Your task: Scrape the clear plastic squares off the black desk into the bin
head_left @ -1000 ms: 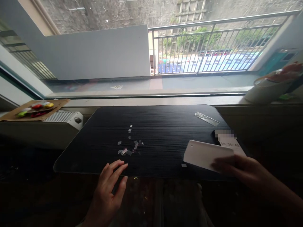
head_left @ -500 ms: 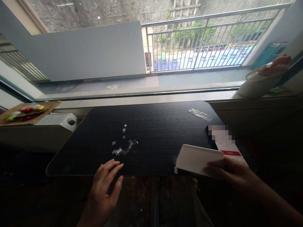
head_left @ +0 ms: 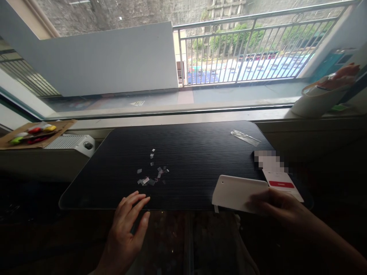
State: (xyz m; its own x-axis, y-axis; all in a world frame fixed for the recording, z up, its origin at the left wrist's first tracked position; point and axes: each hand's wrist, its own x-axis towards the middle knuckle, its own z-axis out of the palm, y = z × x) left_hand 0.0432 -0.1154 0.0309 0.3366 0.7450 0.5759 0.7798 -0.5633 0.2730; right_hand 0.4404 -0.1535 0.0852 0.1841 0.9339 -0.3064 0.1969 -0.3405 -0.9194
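Observation:
My right hand point(head_left: 275, 204) grips a white rectangular piece with a small hole near one corner point(head_left: 239, 193) by its right end. It is held above the table's front edge, and a small pale tab point(head_left: 216, 209) hangs below its lower left corner. My left hand point(head_left: 129, 221) is empty at the front edge, thumb and fingers apart. Just beyond its fingertips lie several small clear and white scraps point(head_left: 147, 181) on the dark table point(head_left: 189, 152). To the right, partly behind my right hand, is a flat phone-like item with a red bar point(head_left: 281, 184); its upper part is blurred out.
A crumpled clear plastic wrapper point(head_left: 245, 138) lies at the table's back right. On the left stand a white radiator point(head_left: 70, 144) and a cardboard sheet point(head_left: 61, 131) with colourful items. A white bag or container point(head_left: 312, 101) stands by the window at right.
The view has shifted slightly. The white piece stays in my right hand, and the small tab at its corner has swung a little. My left hand is nearly unmoved.

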